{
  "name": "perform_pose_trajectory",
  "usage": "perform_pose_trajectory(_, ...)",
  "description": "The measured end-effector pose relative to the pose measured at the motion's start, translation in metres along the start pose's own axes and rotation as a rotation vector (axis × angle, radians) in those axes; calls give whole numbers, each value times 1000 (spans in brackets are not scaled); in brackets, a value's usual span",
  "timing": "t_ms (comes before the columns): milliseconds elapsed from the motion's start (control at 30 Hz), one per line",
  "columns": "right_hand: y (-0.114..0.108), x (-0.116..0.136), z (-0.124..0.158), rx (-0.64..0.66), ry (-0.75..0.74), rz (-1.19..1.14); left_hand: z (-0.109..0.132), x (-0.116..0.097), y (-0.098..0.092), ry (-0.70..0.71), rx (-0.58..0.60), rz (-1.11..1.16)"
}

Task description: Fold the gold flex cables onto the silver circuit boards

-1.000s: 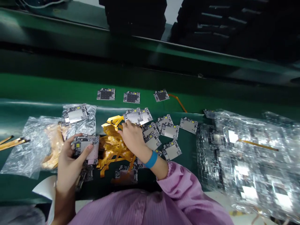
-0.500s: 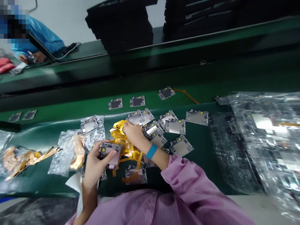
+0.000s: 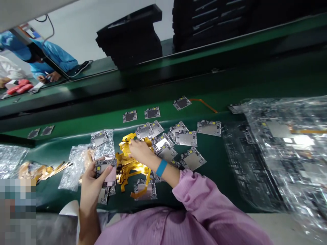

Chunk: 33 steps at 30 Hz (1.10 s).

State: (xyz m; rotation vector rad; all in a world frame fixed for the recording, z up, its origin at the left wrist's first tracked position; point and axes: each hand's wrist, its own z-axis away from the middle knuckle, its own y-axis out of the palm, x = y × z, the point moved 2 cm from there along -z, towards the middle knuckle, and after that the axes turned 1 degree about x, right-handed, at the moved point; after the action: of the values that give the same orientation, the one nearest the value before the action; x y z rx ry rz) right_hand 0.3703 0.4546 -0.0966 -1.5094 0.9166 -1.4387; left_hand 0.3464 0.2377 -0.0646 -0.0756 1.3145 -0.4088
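My left hand (image 3: pixel 90 185) grips a circuit board (image 3: pixel 110 174) with a silvery shield, the thumb across its face. My right hand (image 3: pixel 141 151), with a blue band on the wrist, reaches into a pile of yellow flex cables (image 3: pixel 125 160). Its fingers are pinched on a cable there, though the fingertips are partly hidden. Beneath the left hand, more boards (image 3: pixel 103 195) lie partly covered. In front of me another board (image 3: pixel 146 190) has an orange flex cable (image 3: pixel 139 194) lying across it.
Several loose boards (image 3: pixel 193 159) spread right of the pile. Clear bubble wrap (image 3: pixel 278 136) with boards fills the right side. Plastic bags (image 3: pixel 70 170) and copper-coloured flex cables (image 3: pixel 51 171) lie left. Boards (image 3: pixel 129 116) sit on the green strip behind. Black trays (image 3: pixel 135 41) and a co-worker (image 3: pixel 58 58) are beyond.
My left hand has moved left with the board, away from the cable pile. My right hand has shifted slightly left and down over the cables. The camera view has also shifted.
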Motion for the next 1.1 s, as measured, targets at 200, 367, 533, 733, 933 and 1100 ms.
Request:
perform_pose_trajectory(200,0,-1,5,-40,-35,-72,0,-2,3,38,18,-55)
perform_pose_trajectory(367,-25,-9,18,-165,57,-231,3,-10,13,23,84,-89)
perform_pose_trajectory(533,-64,-14,49,-260,203,-842,11,-24,35,-16,320,0)
perform_pose_trajectory(733,-95,-7,84,-282,271,-936,13,-39,55,46,373,3)
perform_pose_trajectory(933,-95,-3,91,-291,237,-860,17,-46,62,83,410,-6)
perform_pose_trajectory(1100,-95,-1,88,-302,262,-873,18,-51,65,178,366,-123)
